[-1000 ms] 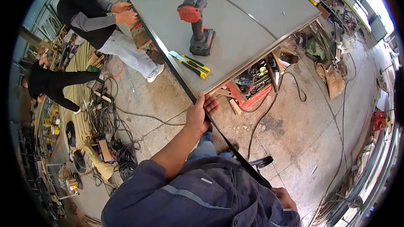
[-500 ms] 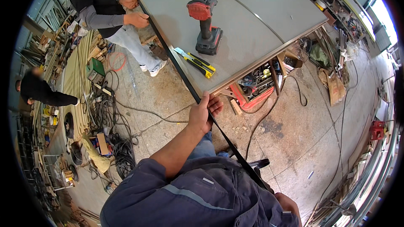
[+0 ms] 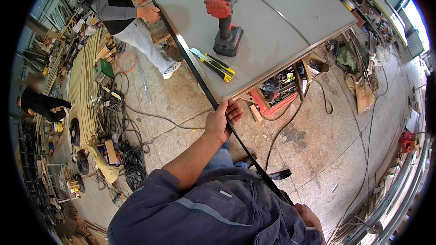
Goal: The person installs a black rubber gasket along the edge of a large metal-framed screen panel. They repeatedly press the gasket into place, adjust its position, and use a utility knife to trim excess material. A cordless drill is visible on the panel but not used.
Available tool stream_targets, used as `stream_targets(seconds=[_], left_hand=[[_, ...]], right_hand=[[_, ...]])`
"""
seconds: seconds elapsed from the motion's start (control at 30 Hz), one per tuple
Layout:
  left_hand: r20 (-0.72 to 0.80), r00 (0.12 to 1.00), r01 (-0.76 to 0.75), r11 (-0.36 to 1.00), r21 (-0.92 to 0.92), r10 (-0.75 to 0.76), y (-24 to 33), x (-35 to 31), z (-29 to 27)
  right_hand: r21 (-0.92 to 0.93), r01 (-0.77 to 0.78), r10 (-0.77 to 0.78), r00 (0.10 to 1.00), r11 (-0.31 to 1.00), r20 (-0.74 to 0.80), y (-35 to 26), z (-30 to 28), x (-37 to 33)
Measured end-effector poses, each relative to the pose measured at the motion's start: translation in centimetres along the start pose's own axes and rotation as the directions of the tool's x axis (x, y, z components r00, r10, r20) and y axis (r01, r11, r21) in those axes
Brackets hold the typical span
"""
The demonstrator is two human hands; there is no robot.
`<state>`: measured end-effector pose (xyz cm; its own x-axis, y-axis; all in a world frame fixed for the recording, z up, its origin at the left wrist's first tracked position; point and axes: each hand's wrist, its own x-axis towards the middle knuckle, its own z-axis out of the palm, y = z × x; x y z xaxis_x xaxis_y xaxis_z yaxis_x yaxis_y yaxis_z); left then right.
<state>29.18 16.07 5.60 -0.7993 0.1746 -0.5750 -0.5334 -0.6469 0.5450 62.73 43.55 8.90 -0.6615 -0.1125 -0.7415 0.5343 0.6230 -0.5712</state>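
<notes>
My left hand (image 3: pixel 222 119) is closed around a long black flexible strip (image 3: pixel 247 149) at the near corner of a large grey panel (image 3: pixel 277 45). The strip runs along the panel's left edge, passes through my fingers, then hangs slackly down across my front. Low at the right, my right hand (image 3: pixel 308 215) shows only in part beside my jacket, close to the strip's lower run; its fingers are hidden. On the panel lie a yellow-and-black utility knife (image 3: pixel 218 67) and an upright black-and-red cordless drill (image 3: pixel 224 16).
Across the left edge, a co-worker's hands (image 3: pixel 148 13) touch the strip farther along. Another person (image 3: pixel 43 104) is at the far left. Below the panel sits a red toolbox (image 3: pixel 277 93). Cables (image 3: pixel 134 163) and a green box (image 3: pixel 104 71) lie on the floor, with timber lengths (image 3: pixel 84 86) beyond.
The view has shifted slightly against the panel. My left hand keeps its grip at the corner. The strip's loose loop by my right side has dropped a little. The far-left person's arm has moved.
</notes>
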Motion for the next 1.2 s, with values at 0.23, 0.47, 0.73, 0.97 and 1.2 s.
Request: stream_targets(seconds=[0.23, 0.47, 0.73, 0.97, 1.2], left_hand=[[-0.004, 1.0, 0.007, 1.0, 0.02, -0.007, 0.2, -0.2, -0.3], [0.011, 0.999, 0.042, 0.999, 0.021, -0.042, -0.3, 0.8, -0.6], [-0.022, 1.0, -0.005, 1.0, -0.024, 0.004, 0.2, 1.2, -1.4], [-0.013, 1.0, 0.002, 1.0, 0.022, -0.001, 0.5, 2.7, -2.1], [-0.081, 0.996, -0.038, 0.996, 0.082, 0.045, 0.7, 1.9, -1.1]], right_hand=[[-0.18, -0.082, 0.108, 0.984, 0.98, 0.145, -2.0, -0.6, 0.2], [-0.232, 0.363, -0.377, 0.926, 0.903, -0.021, 0.5, 0.3, 1.9], [0.246, 0.004, -0.084, 0.945, 0.969, 0.315, 0.1, 0.9, 1.3], [0.355, 0.344, -0.364, 0.931, 0.869, -0.011, -0.3, 1.9, 2.5], [0.219, 0.15, -0.199, 0.955, 0.964, 0.219, 1.0, 1.7, 1.3]])
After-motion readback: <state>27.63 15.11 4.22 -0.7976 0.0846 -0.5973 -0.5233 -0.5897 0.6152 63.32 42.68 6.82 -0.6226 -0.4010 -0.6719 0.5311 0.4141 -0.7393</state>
